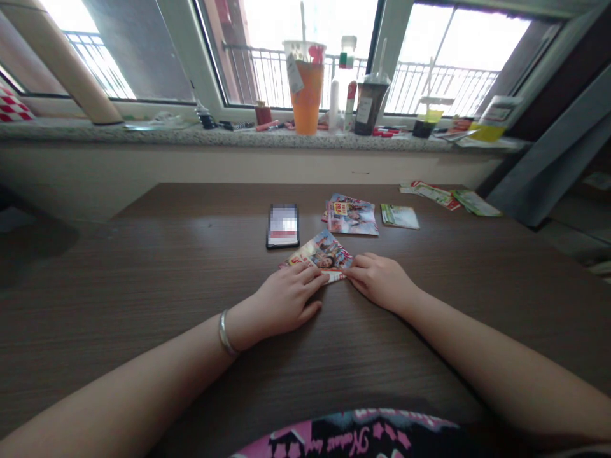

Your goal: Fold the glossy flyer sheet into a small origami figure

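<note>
A colourful printed leaflet (pixel 326 249) lies on the brown table, folded, with a narrow white strip along its near edge. My left hand (pixel 291 294), with a silver bangle at the wrist, rests flat on its near left part, fingers stretched out and thumb apart. At the right corner, my right hand (pixel 379 280) has its fingers closed on the paper's edge. Just beyond the leaflet is a small stack of similar leaflets (pixel 353 216). A phone (pixel 283 226) lies face up to the left of that stack, its screen blurred.
Right of the stack lies a green and white paper packet (pixel 400 217), with more printed slips (pixel 436 194) near the table's far right edge. On the windowsill (pixel 229 136) stand a large orange drink cup (pixel 306 92), a dark drink cup (pixel 370 105), bottles and pens.
</note>
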Tool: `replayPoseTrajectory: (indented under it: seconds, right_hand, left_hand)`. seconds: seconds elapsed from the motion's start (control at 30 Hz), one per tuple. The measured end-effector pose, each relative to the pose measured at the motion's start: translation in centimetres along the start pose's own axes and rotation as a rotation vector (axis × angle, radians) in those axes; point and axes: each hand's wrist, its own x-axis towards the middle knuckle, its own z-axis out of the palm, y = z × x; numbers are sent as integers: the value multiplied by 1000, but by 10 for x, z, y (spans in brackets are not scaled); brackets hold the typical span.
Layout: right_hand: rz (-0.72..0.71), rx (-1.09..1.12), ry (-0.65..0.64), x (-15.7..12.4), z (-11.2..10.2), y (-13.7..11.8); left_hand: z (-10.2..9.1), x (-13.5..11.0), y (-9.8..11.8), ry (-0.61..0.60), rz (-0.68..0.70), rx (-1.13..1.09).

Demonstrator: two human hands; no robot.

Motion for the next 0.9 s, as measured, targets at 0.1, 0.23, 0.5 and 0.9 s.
replayPoseTrajectory:
  seconds: [0.1,0.23,0.5,0.9]
  right_hand:
    - [-2,-1,-4,-1,1,1]
    - [-8,-21,-10,-2,2,2]
    - [-135,78,80,0,5,1]
    - [-168,93,64,0,3,0]
  left_hand:
    - [-3,0,0,-22,2,-6]
    - [-4,-1,0,-18,-6,6]
    - [-4,-2,1,-28,-14,-7]
    - [-10,0,2,-54,19,-31]
